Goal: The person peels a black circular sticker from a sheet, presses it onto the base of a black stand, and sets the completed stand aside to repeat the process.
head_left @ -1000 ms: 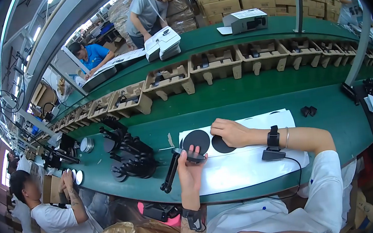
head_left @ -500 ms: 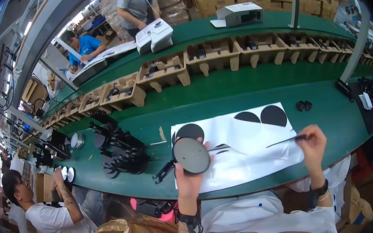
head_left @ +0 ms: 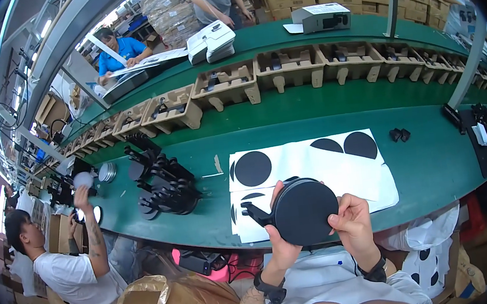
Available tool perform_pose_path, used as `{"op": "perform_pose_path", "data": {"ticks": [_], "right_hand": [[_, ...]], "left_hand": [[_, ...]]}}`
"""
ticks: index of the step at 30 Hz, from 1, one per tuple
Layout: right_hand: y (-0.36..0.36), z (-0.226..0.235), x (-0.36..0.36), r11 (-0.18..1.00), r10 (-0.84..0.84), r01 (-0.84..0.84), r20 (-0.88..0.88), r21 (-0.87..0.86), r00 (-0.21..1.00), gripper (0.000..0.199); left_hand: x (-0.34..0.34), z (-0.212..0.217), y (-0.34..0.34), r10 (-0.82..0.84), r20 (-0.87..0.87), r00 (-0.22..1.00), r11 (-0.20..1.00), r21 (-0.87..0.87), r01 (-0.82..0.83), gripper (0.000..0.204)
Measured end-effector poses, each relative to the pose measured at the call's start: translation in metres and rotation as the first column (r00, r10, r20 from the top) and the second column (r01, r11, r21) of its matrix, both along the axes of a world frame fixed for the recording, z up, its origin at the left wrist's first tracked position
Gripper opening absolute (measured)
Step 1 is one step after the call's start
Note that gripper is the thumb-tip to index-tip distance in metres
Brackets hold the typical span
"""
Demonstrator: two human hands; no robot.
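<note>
Above the near edge of the tabletop [head_left: 430,158], the left hand [head_left: 283,249] clasps the black round base [head_left: 305,212] while the right hand [head_left: 355,223] pinches its rim, and I'd guess it's stiff, smooth, safest held there.

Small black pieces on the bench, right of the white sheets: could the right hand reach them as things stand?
Probably yes: the right hand seems to pinch the round black base, but the left hand supports that too; only white sheets and green bench lie on the way to the small black pieces.
</note>
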State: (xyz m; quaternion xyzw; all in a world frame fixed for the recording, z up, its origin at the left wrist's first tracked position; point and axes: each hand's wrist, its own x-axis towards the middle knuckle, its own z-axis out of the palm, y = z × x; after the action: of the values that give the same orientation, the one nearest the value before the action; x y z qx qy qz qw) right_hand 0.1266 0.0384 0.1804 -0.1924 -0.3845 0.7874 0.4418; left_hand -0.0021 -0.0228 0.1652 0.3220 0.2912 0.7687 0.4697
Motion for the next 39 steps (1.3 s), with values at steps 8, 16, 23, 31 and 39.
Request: {"op": "perform_pose_path", "data": {"ticks": [8,16,23,31,39], "right_hand": [[0.001,-0.003,0.002,1.0,-0.024,0.023,-0.049,-0.019,0.999,0.018],[0.004,0.002,0.004,0.997,-0.075,0.074,0.049,0.028,0.996,0.02],[0.008,0.003,0.004,0.994,-0.097,0.093,0.057,0.056,0.994,0.02],[0.03,-0.001,0.017,0.885,-0.299,0.086,0.418,0.458,0.858,0.022],[0.047,0.008,0.025,0.04,-0.638,0.141,-0.083,0.989,0.765,0.025]], "left_hand": [[0.002,-0.001,0.002,-0.019,-0.066,0.998,1.0,-0.008,0.019,0.091],[0.006,-0.006,0.011,-0.038,-0.082,0.996,0.999,0.02,0.039,0.084],[0.007,-0.007,0.008,-0.074,-0.07,0.995,0.997,-0.024,0.072,0.077],[0.018,-0.004,0.015,-0.005,-0.188,0.982,1.0,0.024,0.01,0.069],[0.033,0.006,0.033,-0.055,0.103,0.993,0.998,0.049,0.05,0.07]]}}
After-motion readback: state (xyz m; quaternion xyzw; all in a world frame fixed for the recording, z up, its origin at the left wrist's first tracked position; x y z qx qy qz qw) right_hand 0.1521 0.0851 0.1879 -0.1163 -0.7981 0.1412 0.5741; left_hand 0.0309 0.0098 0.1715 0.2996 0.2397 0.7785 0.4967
